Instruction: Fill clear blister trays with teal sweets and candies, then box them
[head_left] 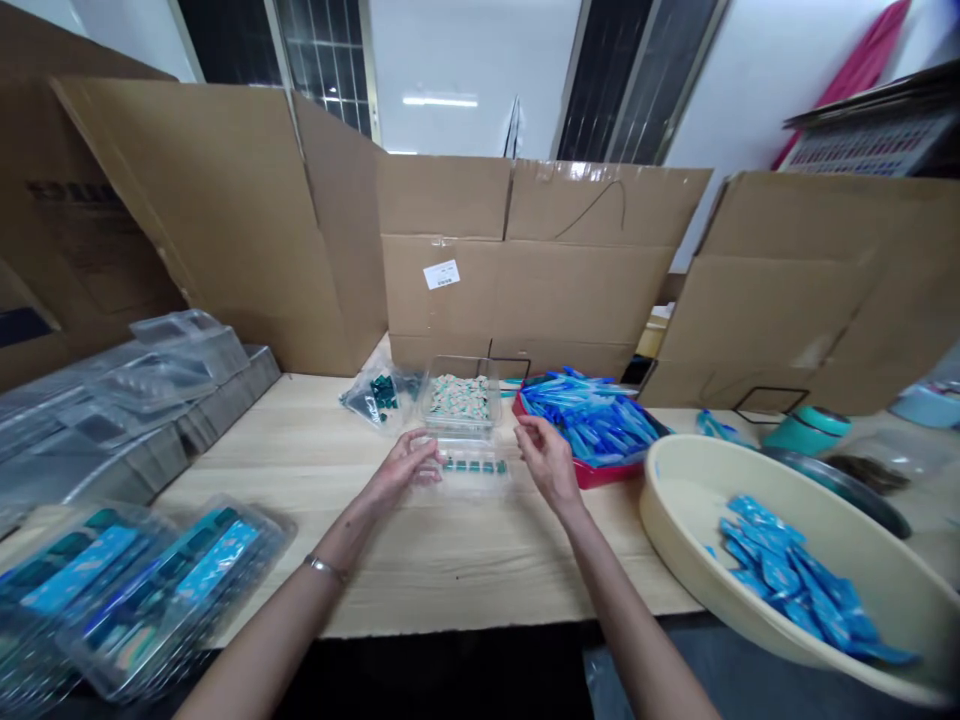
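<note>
My left hand (409, 462) grips the left edge of a clear plastic case (472, 485), thumb on top. Inside that case lies a row of small dark-green pieces (474, 466). To the right of it, just above the table, is my right hand (549, 460), fingers curled in with the thumb near the fingertips; what they hold, if anything, is too small to tell. Behind the case stands a clear tub (459, 362) of small white and green pieces (457, 397). A red tray (600, 474) heaped with blue pens (592, 415) sits beside my right hand.
A bag of dark-green pieces (382, 393) lies behind my left hand. A cream basin (667, 530) with blue packets (787, 570) stands right. Filled clear cases (180, 580) are stacked front left, with empty plastic cases (150, 400) behind. Cardboard (540, 290) walls the table's back.
</note>
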